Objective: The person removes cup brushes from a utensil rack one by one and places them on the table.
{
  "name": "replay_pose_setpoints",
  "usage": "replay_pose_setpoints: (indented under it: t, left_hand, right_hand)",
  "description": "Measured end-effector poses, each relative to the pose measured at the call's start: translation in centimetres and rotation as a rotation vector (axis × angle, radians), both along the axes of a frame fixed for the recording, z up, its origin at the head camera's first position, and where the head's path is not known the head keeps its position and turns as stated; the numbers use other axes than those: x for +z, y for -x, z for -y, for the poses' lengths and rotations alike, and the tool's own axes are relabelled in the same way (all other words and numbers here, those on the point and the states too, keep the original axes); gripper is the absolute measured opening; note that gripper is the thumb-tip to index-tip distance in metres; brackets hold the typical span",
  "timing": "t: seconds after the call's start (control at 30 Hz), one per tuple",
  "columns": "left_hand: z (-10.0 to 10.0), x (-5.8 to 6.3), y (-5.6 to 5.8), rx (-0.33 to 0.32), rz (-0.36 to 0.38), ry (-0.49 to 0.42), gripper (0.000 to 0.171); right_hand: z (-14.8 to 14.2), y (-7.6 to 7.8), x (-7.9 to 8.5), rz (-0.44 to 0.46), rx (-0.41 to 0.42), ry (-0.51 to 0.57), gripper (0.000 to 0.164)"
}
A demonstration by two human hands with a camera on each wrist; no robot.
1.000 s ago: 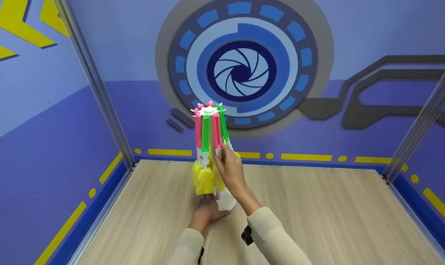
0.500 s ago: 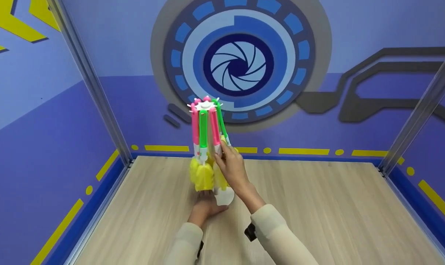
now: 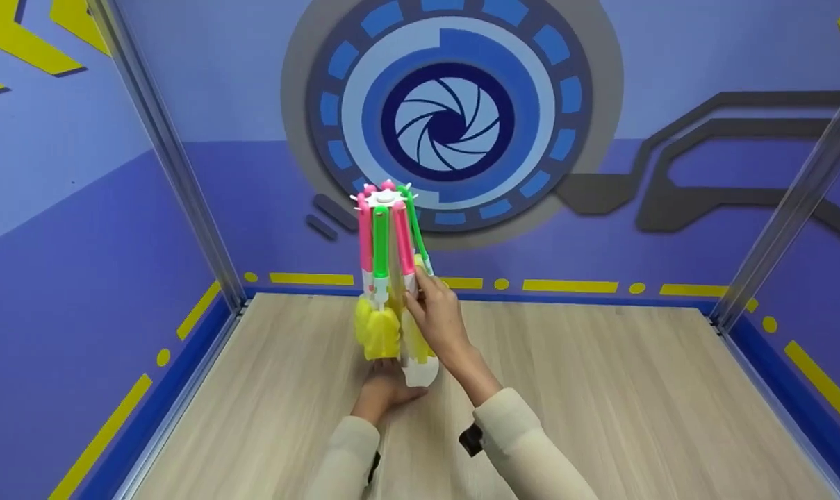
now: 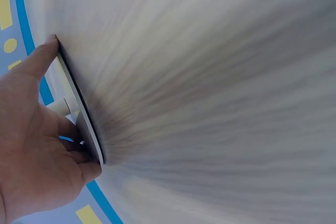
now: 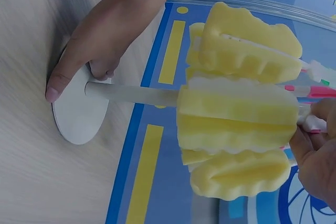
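Note:
A white stand (image 3: 385,199) stands upright on the wooden table, with several sponge brushes hanging in a ring from its hooked top. Their handles are pink or green, and their heads are yellow sponge (image 5: 239,116). My left hand (image 3: 383,390) is low at the round white base (image 5: 79,116), thumb and fingers gripping its rim in the left wrist view. Higher up, my right hand (image 3: 439,312) pinches one pink-handled brush (image 3: 404,239) at its white neck, just above the sponge. The brush heads hide part of the left fingers in the head view.
The pale wooden table (image 3: 600,389) spreads out on both sides of the stand. Blue panel walls (image 3: 253,208) with yellow markings enclose it at the back and sides. Metal posts (image 3: 176,153) rise at the back corners.
The head view has tilted slightly, so the whole scene sits a little higher and further left. Both hands keep their holds on the base and the brush.

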State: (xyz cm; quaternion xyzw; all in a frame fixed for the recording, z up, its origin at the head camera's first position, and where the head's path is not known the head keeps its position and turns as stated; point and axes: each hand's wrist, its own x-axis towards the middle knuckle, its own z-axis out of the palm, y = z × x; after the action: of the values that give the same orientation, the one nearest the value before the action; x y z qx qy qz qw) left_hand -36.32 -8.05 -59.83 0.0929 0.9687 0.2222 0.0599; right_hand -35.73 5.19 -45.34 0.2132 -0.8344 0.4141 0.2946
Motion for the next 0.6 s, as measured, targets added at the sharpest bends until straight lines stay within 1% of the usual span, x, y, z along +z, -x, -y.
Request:
replay_pose_setpoints:
  t: [0.17, 0.23, 0.33, 0.47, 0.57, 0.6]
  left_hand:
    - [-0.1, 0.3, 0.3, 0.011, 0.009, -0.029, 0.112]
    - [-0.2, 0.4, 0.4, 0.013, 0.013, -0.025, 0.111]
    - [-0.2, 0.5, 0.3, 0.020, 0.019, -0.019, 0.111]
    - [-0.2, 0.6, 0.2, 0.034, 0.029, -0.032, 0.113]
    - [-0.3, 0.5, 0.2, 0.042, 0.057, -0.021, 0.113]
    - [-0.3, 0.3, 0.3, 0.036, 0.069, 0.020, 0.111]
  right_hand:
    - [-0.1, 0.0, 0.3, 0.010, 0.008, 0.017, 0.047]
    - [-0.2, 0.0, 0.4, 0.017, 0.016, 0.015, 0.048]
    - [-0.5, -0.2, 0.8, 0.031, 0.033, 0.010, 0.047]
    - [-0.8, -0.4, 1.3, 0.055, 0.030, 0.016, 0.047]
    - [-1.0, -0.6, 1.5, 0.090, 0.022, 0.016, 0.046]
    - [-1.1, -0.7, 1.6, 0.100, 0.024, 0.016, 0.046]
